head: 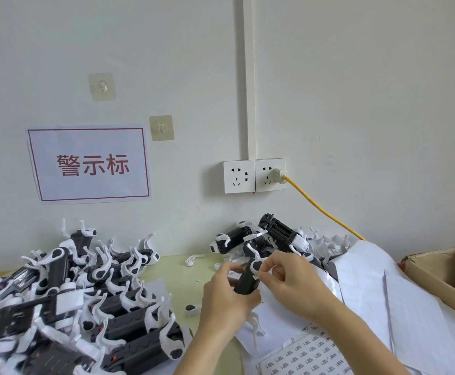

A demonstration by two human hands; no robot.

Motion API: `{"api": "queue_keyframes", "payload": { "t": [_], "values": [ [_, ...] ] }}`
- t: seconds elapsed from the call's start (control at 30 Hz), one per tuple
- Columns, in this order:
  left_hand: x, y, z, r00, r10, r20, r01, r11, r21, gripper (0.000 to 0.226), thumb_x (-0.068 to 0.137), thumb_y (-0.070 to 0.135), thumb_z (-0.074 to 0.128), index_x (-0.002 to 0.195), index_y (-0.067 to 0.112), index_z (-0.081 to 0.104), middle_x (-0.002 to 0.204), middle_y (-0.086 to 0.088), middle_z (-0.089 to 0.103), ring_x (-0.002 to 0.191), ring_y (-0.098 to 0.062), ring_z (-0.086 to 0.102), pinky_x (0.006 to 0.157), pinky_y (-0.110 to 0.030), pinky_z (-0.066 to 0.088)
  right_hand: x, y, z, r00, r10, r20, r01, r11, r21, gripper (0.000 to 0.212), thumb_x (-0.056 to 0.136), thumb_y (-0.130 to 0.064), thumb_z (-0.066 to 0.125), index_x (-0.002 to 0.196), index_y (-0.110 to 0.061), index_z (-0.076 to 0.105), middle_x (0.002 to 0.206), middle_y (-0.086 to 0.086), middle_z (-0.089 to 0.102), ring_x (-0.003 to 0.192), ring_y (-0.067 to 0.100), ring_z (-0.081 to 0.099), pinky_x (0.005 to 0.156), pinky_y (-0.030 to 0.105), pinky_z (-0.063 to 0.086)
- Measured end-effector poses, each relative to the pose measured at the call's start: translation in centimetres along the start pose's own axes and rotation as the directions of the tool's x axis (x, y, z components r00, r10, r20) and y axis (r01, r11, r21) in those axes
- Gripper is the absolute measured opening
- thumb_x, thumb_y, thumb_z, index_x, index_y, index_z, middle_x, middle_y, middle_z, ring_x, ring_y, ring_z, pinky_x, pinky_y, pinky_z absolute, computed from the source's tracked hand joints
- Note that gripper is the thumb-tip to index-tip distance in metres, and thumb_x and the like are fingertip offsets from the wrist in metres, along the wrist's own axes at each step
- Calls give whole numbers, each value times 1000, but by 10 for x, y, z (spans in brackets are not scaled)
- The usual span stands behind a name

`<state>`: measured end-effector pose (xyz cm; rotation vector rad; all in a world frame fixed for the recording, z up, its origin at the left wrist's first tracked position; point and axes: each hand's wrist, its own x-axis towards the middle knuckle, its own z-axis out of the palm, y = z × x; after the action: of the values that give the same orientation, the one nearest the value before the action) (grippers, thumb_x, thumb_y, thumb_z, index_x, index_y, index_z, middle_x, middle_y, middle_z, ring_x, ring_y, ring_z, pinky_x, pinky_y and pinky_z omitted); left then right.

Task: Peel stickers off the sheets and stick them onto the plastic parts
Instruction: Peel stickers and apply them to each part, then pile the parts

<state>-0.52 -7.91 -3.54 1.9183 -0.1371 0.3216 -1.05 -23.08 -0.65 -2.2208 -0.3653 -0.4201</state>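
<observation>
We see two bare hands raised over a pale green table (172, 269), working together on one black and white plastic part (246, 280). The left hand (225, 296) curls its fingers round the lower end of the part and holds it tilted. The right hand (291, 282) pinches its thumb and forefinger together at the white fitting on the part's upper end; whether a sticker sits between those fingertips is too small for us to tell.

The held part is a dark, blocky body with a white curved bracket that carries a round black patch.

We count two heaps of similar parts. The large heap (66, 301) fills the left of the table, too tangled for an exact count. The smaller heap (264, 239) lies against the wall behind the hands.

One printed sticker sheet (306, 355) lies near the bottom edge, below the right forearm, covered in rows of small labels. Several blank white backing sheets (383, 288) are piled to the right.

A cardboard box (435, 277) stands at the far right. On the wall we count two sockets (254, 175), one yellow cable (321, 208), two clear adhesive hooks (102, 86) and one red-bordered sign (89, 164).
</observation>
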Motion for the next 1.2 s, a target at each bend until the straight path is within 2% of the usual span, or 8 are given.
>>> {"api": "queue_keyframes", "payload": {
  "t": [0.07,0.2,0.63,0.77,1.03,1.2],
  "values": [
    [0,-2,1,1000,26,0,-26,999,30,26,69,21,79,86,34,64,69,13,71,56,-2,66,46,-11,42,0,1,1,1000,16,12,-16,999,-38,23,93,-20,66,72,-28,61,41,-12,38,44,9,34,50,20,29],
    [0,-2,3,999,53,-6,-52,997,63,21,70,24,80,84,34,68,71,24,70,56,-3,67,49,-14,46,2,1,2,999,32,10,-31,996,-87,24,89,-21,70,68,-30,62,42,-13,42,44,9,37,54,25,34],
    [1,-5,4,997,71,-35,-67,992,109,19,71,30,77,87,32,69,71,15,71,62,-2,66,57,-21,53,-1,-1,6,1000,7,-12,-9,981,-196,24,86,-28,69,66,-35,60,49,-25,51,50,2,48,48,19,35],
    [2,-6,4,997,71,-31,-67,991,118,19,72,31,79,87,33,68,69,21,69,61,1,66,51,-14,47,-1,-2,7,999,-7,-44,-5,964,-266,20,87,-32,67,69,-37,60,51,-10,47,52,4,49,48,19,35],
    [3,-7,5,996,78,-31,-74,989,126,19,72,34,80,86,33,67,71,22,69,63,2,66,51,-12,46,-3,-5,9,997,-49,-57,25,930,-366,15,88,-37,63,75,-40,57,57,-12,49,61,7,54,49,19,35],
    [3,-8,5,997,76,-29,-72,990,123,19,73,36,80,87,33,67,73,18,70,62,2,66,51,-12,46,-4,-4,9,995,-66,-69,33,918,-396,10,90,-38,60,81,-39,58,63,-14,49,65,3,52,50,17,32]
  ]
}}
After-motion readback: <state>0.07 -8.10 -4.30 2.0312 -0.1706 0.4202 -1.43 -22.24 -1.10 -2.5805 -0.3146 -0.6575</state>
